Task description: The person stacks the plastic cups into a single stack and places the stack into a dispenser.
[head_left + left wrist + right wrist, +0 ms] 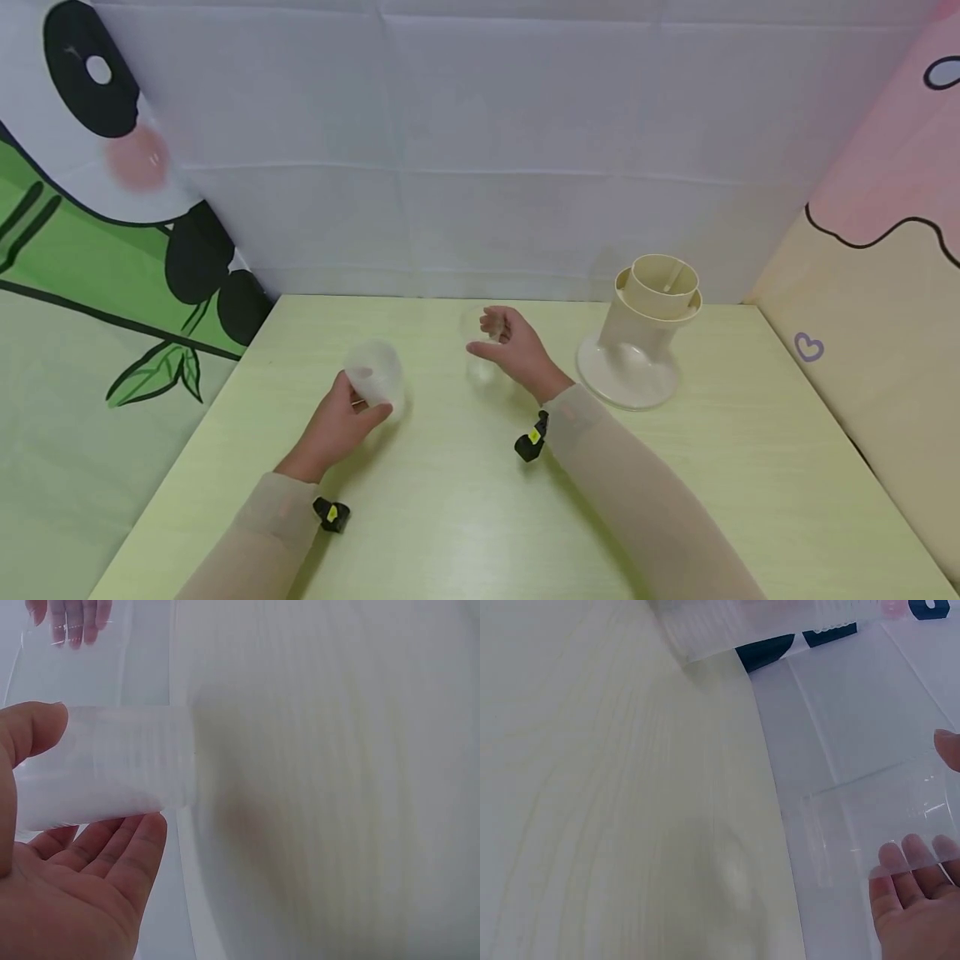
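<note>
A frosted, see-through plastic cup shape point(377, 371) with fine ridges, perhaps several nested cups, is gripped by my left hand point(333, 429). The thumb lies on one side of it and the fingers point(135, 855) on the other. My right hand point(519, 350) holds a clear plastic cup point(847, 825) between thumb and fingers, a little above the table. The fingers show through its wall in the left wrist view. In the head view this cup is faint and its outline hard to make out.
A cream stand with two round tubes point(660, 287) on a wide white base point(630, 379) stands to the right of my right hand. Both hands are over a pale wood-grain table point(450, 517). White cloth point(510, 225) hangs behind it, with printed panels at both sides.
</note>
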Demonstrator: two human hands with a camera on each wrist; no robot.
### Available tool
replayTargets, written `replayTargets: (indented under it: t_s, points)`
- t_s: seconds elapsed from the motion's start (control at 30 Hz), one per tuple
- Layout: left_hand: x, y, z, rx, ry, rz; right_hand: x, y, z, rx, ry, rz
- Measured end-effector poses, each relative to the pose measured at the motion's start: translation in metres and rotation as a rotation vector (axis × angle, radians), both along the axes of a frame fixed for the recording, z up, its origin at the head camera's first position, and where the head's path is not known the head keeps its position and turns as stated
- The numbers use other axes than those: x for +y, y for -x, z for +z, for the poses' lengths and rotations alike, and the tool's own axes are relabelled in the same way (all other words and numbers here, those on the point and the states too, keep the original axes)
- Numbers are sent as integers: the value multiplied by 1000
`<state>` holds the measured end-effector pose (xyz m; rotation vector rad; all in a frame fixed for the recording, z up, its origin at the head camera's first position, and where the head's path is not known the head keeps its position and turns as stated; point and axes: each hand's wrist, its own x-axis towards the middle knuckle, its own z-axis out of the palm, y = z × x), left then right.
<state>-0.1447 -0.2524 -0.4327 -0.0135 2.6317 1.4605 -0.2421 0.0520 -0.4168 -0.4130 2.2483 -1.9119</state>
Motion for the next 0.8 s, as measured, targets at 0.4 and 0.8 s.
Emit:
replayTargets:
  t_s: [0.4,0.8]
  points:
    - [1,1,0,-2,-5,-5,-4,-4,6,34,88,11]
    - [2,0,0,5,13,2,-19,-17,26,94,112,56]
